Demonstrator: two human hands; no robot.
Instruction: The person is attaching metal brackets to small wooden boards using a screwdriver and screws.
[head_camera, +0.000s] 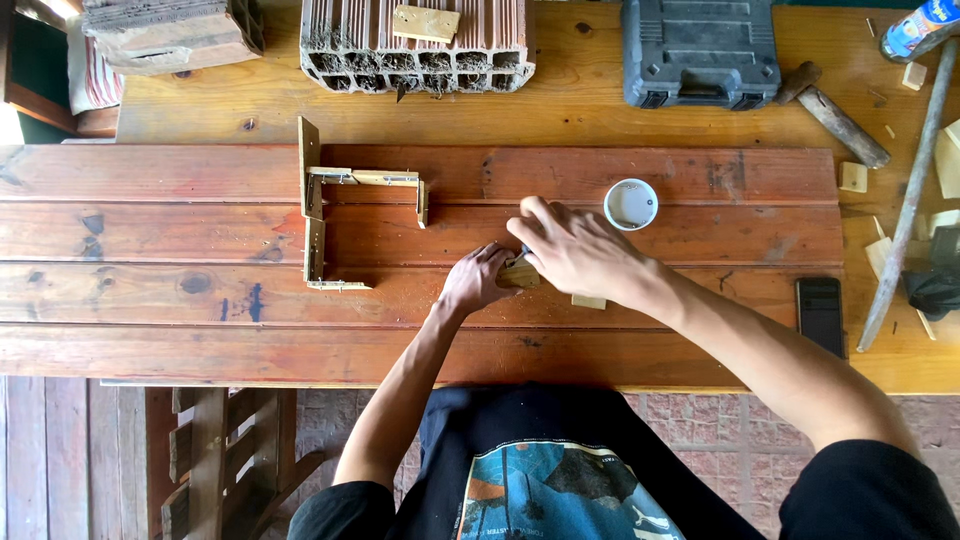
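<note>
Left hand (478, 280): fist closed on a small wooden block (520, 276), pressing it down on the red-brown plank top of the workbench (150, 330), near the middle of the bench, closer to the front edge.
Right hand (575, 248): fingers curled over the same block from the far side, pinching a thin blue-tipped tool (522, 254); tool kind cannot be told, mostly hidden.
Wooden block: sits between the two hands, touching both; only a corner shows.
Second small wood piece (588, 301): pale, lying flat just beside the right wrist, on the front side.
White round cup (631, 204): open top, just beyond the right hand, apart from it.
Wooden strip frame (316, 205): open rectangle of thin strips joined at the corners, left of the hands, well apart.
Hollow clay brick (415, 45): back edge, centre-left, a pale wood offcut on top.
Dark plastic tool case (700, 50): back edge, right of the brick, shut.
Hammer (832, 112): back right, wooden handle.
Phone (821, 314): dark, face up, near the front right edge.
</note>
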